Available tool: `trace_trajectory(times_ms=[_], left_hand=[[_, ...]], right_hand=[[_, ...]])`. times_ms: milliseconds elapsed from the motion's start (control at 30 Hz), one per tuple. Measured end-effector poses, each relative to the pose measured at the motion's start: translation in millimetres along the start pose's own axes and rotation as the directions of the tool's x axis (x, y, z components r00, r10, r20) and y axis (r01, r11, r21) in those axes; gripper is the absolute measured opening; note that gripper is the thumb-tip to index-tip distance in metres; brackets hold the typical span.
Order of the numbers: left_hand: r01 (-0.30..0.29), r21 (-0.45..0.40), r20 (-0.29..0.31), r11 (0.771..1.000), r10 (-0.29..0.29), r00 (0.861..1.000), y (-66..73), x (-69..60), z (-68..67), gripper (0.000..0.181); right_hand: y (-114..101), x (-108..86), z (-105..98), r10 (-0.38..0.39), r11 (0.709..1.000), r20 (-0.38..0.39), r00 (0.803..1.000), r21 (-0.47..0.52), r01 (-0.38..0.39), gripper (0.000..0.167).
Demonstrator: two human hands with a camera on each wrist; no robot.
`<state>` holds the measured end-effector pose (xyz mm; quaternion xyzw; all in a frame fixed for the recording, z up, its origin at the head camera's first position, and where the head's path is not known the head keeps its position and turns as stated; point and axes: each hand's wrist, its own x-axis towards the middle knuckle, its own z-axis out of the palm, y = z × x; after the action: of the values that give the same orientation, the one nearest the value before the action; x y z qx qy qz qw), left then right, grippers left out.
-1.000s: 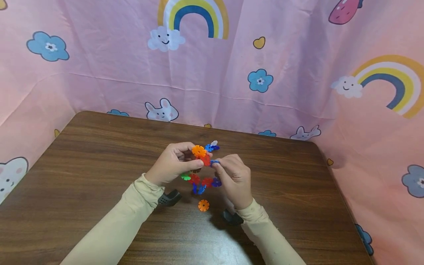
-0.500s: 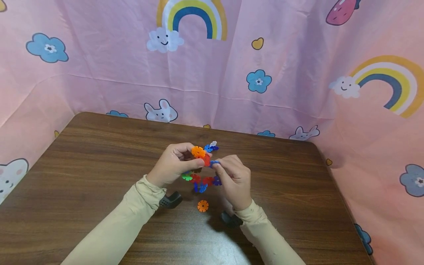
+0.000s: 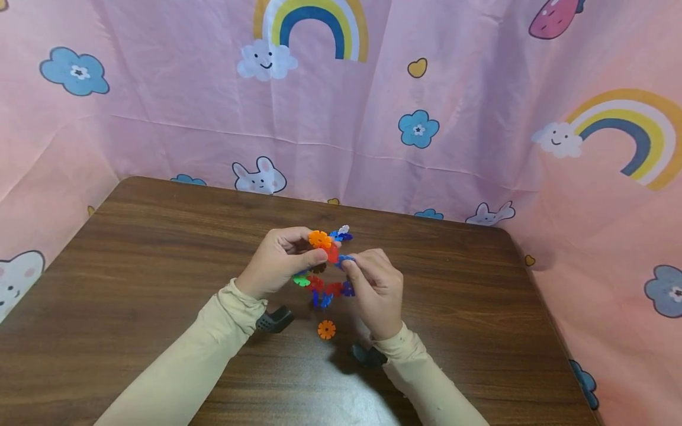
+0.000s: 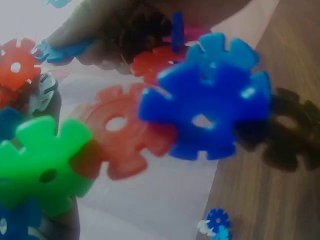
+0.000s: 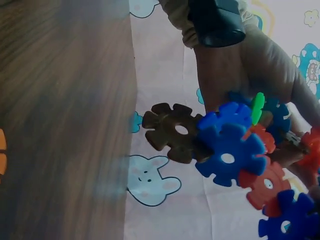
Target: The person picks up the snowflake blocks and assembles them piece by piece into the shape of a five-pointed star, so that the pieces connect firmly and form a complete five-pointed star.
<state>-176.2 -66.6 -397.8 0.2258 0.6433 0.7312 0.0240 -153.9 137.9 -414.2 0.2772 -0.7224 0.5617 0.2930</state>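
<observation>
Notched plastic snowflake discs are joined into a chain held over the table. My left hand (image 3: 277,263) pinches it by a red disc (image 3: 333,254), with an orange disc (image 3: 319,239) standing at the top. Between the thumb and fingers of my right hand (image 3: 378,290) is a blue disc (image 3: 345,259), up against the red one; whether they interlock cannot be told. Below the hands hangs the rest of the chain, with a green disc (image 4: 45,165), a dark blue disc (image 4: 200,110) and a brown disc (image 5: 175,131). Fingers partly hide the joints.
On the brown wooden table (image 3: 186,248), a loose orange disc (image 3: 327,329) lies in front of the hands. A small blue and white disc cluster (image 3: 341,234) lies behind them. Patterned pink cloth (image 3: 341,118) stands around the table. A black device (image 3: 274,319) sits at the left wrist.
Both hands stay almost in place with their grips unchanged. The blue disc in the right hand tilts slightly, and the hanging chain shifts a little.
</observation>
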Motion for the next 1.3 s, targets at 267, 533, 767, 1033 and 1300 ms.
trace_trajectory(times_ms=[267,533,767,1033,1300], left_hand=[[-0.146,0.151,-0.055,0.978,0.156,0.986,1.9,2.8,-1.2,0.030],[-0.081,0.188,-0.147,0.979,0.109,0.983,5.3,2.6,6.3,0.013],[-0.063,0.170,-0.102,0.983,0.081,0.991,5.7,1.3,8.6,0.019],[0.028,0.088,-0.093,0.996,-0.020,0.995,9.7,-1.7,9.1,0.023],[0.010,0.006,-0.037,1.000,-0.010,0.999,12.9,-2.1,10.4,0.033]], right_hand=[[-0.5,4.6,0.7,0.065,0.997,0.000,0.998,-0.046,-0.065,0.007],[-0.6,3.0,-0.1,0.112,0.992,-0.016,0.994,-0.063,-0.113,0.007],[-4.3,2.7,-0.1,0.114,0.991,-0.029,0.993,-0.061,-0.116,0.008],[-5.5,2.7,-2.9,0.064,0.996,-0.020,0.998,-0.063,-0.065,0.007],[-8.1,3.1,-4.6,-0.009,1.000,-0.020,1.000,0.006,0.009,0.009]])
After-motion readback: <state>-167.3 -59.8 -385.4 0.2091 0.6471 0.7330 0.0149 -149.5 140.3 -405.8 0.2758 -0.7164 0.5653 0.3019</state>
